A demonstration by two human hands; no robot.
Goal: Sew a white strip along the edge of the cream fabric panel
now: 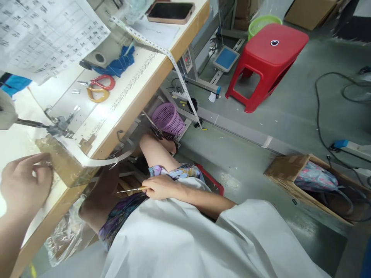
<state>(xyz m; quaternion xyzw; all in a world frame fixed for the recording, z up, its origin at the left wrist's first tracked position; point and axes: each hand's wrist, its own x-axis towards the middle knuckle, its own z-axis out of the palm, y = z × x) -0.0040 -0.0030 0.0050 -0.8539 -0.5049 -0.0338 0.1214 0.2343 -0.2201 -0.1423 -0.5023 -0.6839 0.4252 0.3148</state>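
Observation:
My left hand (24,183) rests on the sewing table (139,87), fingers curled around the edge of a clear plastic bag with brownish material (65,162) lying by the sewing machine's presser foot (59,126). Down on my lap, my right hand (160,187) is closed on a thin pointed tool with a yellow handle (130,189), its tip pointing left. White fabric (188,235) covers my lap.
Red and yellow scissors (100,88), blue cloth (118,63), a phone (171,11), a paper chart (43,33) and a hanging tape measure (179,77) are on the table. A purple basket (168,117), red stool (266,61), cardboard box (313,185) and cables (321,119) occupy the floor.

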